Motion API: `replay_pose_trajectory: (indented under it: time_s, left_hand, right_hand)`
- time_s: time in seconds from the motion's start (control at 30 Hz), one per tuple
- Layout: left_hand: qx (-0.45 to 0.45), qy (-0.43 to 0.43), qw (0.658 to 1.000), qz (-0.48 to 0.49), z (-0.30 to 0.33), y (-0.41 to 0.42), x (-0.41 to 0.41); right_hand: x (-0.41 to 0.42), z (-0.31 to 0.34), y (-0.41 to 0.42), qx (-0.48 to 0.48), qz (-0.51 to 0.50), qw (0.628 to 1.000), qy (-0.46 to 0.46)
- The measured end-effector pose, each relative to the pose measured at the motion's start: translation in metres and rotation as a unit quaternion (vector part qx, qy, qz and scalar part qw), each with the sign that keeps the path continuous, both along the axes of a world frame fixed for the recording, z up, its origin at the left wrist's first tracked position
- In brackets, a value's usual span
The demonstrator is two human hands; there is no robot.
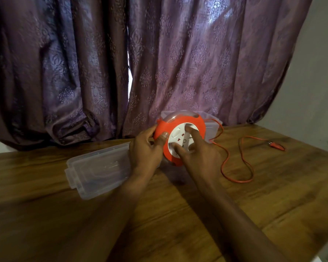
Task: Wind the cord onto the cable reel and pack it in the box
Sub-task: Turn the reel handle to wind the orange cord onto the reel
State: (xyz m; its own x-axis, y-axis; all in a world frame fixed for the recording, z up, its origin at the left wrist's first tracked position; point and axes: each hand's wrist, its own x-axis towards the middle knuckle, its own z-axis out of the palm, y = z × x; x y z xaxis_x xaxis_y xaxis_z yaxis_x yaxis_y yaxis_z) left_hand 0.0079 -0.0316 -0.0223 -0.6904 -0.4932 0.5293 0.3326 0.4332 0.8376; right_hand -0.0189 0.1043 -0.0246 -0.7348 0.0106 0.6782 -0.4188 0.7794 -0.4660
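At frame centre, the round orange plastic cable reel is held upright by its rim in the left hand so the white hub can be turned by the right hand, fingertips pressed on it. The orange cord lies slack at right; the clear plastic box waits behind.

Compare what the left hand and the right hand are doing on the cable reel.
The left hand grips the cable reel by its orange rim, thumb on the front; the right hand lays spread fingers on the white centre disc. The left hand is at the reel's left edge, the right hand across its face. Both touch the reel.
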Motion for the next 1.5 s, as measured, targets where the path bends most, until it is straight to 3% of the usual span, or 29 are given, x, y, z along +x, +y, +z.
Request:
replay_pose_trajectory:
  time_s: [0.3, 0.4, 0.53, 0.67, 0.77, 1.17, 1.5]
  left_hand:
    - [-0.009, 0.025, 0.999, -0.021, -0.007, 0.006, -0.003]
    - [0.009, 0.027, 1.0, -0.012, -0.008, 0.003, -0.006]
    - [0.039, 0.02, 0.999, -0.004, -0.006, -0.008, -0.01]
    - [0.047, 0.019, 0.999, 0.008, -0.004, -0.013, -0.01]
    - [0.041, 0.016, 0.999, 0.004, -0.005, -0.012, -0.009]
    - [0.036, 0.015, 0.999, -0.005, -0.002, -0.008, -0.006]
    - [0.015, 0.011, 1.0, -0.001, -0.002, 0.0, -0.005]
  right_hand:
    - [-0.008, -0.006, 0.0, -0.237, 0.05, 0.969, -0.039]
    - [-0.007, -0.011, 0.002, -0.193, 0.07, 0.979, -0.001]
    - [-0.003, -0.004, 0.007, -0.047, 0.096, 0.992, 0.061]
    - [-0.006, -0.005, 0.003, 0.13, 0.091, 0.986, 0.056]
    - [-0.006, -0.006, 0.001, 0.172, 0.082, 0.98, 0.055]
    - [-0.006, -0.009, 0.004, 0.201, 0.034, 0.975, 0.083]
    - [-0.002, -0.007, 0.006, 0.063, 0.03, 0.996, 0.056]
